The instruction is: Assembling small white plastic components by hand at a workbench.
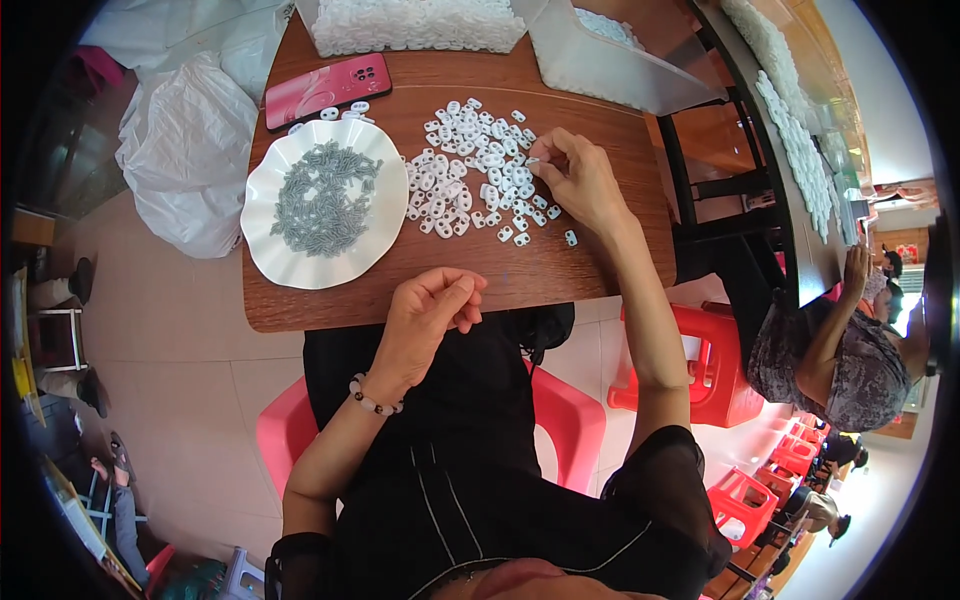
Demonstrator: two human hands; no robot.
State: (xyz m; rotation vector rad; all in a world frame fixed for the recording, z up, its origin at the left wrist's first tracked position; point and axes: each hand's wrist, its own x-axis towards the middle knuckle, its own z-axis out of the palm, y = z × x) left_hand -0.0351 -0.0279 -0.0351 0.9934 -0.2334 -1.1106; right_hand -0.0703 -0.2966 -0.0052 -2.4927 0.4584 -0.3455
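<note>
Small white plastic cord-lock pieces (470,150), many with two holes, lie in a loose heap on the brown table. At the heap's right edge, my right hand (580,178) pinches one small white piece (533,160) between thumb and forefinger. My left hand (432,315) hovers at the table's front edge with its fingers curled and thumb against forefinger; whatever they hold, if anything, is hidden. To the left of the heap stands a white wavy-rimmed plate (380,235) bearing many tiny grey spring-like pieces (325,200).
Behind the plate lies a pink phone (328,92), with a few white pieces beside it. Clear bins (415,45) of white pieces stand at the back. A white plastic bag (190,150) is left of the table (340,315). At right, another person (840,350) sits near red stools (710,365).
</note>
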